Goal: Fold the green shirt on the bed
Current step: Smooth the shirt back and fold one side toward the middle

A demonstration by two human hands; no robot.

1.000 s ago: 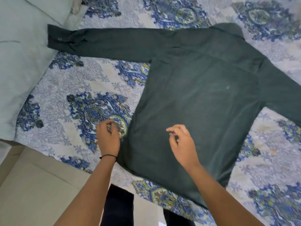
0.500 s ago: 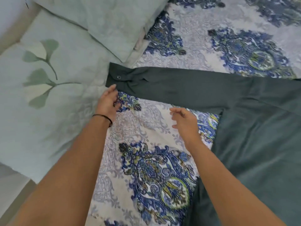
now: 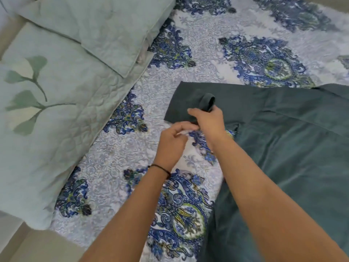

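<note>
The dark green long-sleeved cotton shirt [image 3: 294, 157] lies spread flat on the bed, over a white bedspread printed with blue and green paisley medallions [image 3: 113, 167]. Its body fills the side of the bed away from the pale green quilted pillows [image 3: 56, 110], and one sleeve [image 3: 236, 103] stretches out from the body toward those pillows.

The right hand [image 3: 209, 121] has its fingers closed on the cuff end of that sleeve, which stands up as a small loop just above the knuckles, doubled back over the sleeve's outer part. The left hand [image 3: 171, 144] sits just beside the right, on the pillow side, at the sleeve's lower edge; its fingers are curled together, but whether they pinch cloth or only bedspread I cannot tell.

The sleeve's long axis runs from the pillows toward the shirt's body, so the fold in hand looks like carrying the cuff along that axis, away from the pillows and onto the body. The right hand is the nearer one and already has the cloth.

No container is in view. The folding seems barely begun, with the body unfolded.
</note>
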